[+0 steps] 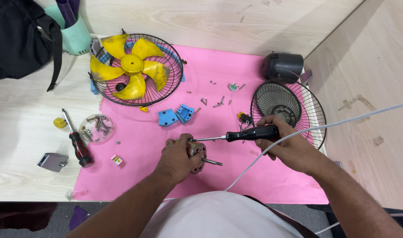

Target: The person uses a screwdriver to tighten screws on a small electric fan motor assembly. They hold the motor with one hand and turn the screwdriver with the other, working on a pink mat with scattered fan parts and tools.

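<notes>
The fan motor [197, 154] sits at six o'clock on the pink mat [272, 176], left hand [177, 156] fingers wrapped round it. Right hand [285, 143], fist closed on the black screwdriver [241, 135], drives in from three o'clock; I judge the tip could slip off and jab the gripping fingers.
</notes>
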